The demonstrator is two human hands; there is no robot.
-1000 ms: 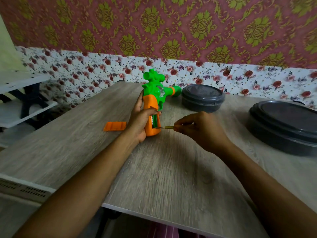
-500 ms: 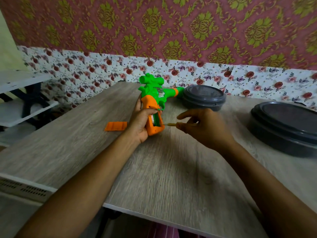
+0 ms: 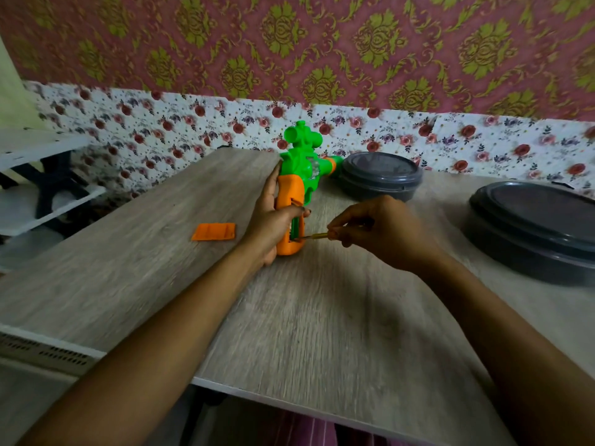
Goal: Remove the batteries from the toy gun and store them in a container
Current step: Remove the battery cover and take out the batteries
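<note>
Two bare forearms reach in from the near edge over the wood-grain counter (image 3: 322,317), which is blurred by motion. The left-hand grip (image 3: 273,220) is closed round the orange handle of the toy gun (image 3: 297,162), with the thumb laid across the open slot in the handle and the other fingers behind it. The gun sits at mid-counter with its handle toward the near side and its green body and barrel pointing away to the far right; whether the butt of the handle touches the counter cannot be told. Just right of it, the right-hand grip (image 3: 386,233) is closed in a pinch on a thin yellowish tool (image 3: 317,236), whose tip is in the near end of the slot. Something green shows inside the slot, too small to tell what it is. To the left of the left hand, apart from it, an orange cover (image 3: 214,232) lies flat on the counter. Farther back, just beside the barrel, stands a small round dark container (image 3: 380,175) with its lid on. A larger dark lidded container (image 3: 534,226) stands at the right edge. Behind the counter runs flowered wallpaper (image 3: 483,146).
</note>
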